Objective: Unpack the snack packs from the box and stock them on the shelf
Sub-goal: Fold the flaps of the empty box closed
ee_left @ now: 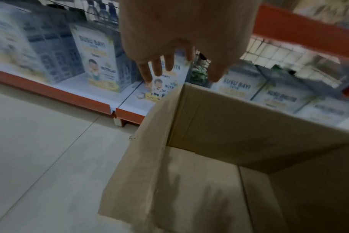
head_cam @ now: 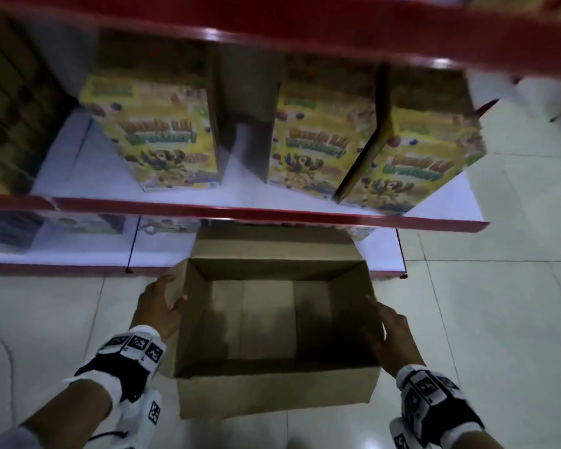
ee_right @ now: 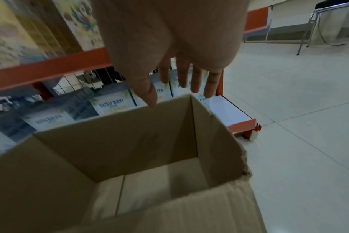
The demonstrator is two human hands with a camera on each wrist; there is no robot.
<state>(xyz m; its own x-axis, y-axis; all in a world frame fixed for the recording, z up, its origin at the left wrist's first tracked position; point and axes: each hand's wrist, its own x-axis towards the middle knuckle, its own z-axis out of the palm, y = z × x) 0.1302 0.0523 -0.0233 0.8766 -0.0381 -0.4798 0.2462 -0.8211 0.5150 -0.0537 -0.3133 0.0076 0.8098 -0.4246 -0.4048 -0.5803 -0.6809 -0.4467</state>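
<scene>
Box [head_cam: 274,393] brown cardboard, open-topped, nothing inside

**Open carton sits on tiled floor before stocked shelves**

A pale tiled floor [head_cam: 499,319] bears an open cardboard box [head_cam: 272,393], showing nothing inside, at six o'clock. At twelve o'clock, a red-edged shelf [head_cam: 272,213] carries three upright yellow snack packs [head_cam: 162,137], the rightmost tilted. The lowest tier [ee_left: 130,102], at floor level, holds pale milk cartons [ee_left: 98,63].

Head view looks steeply down, wrist views close, all sharing the box [head_cam: 272,393].
</scene>
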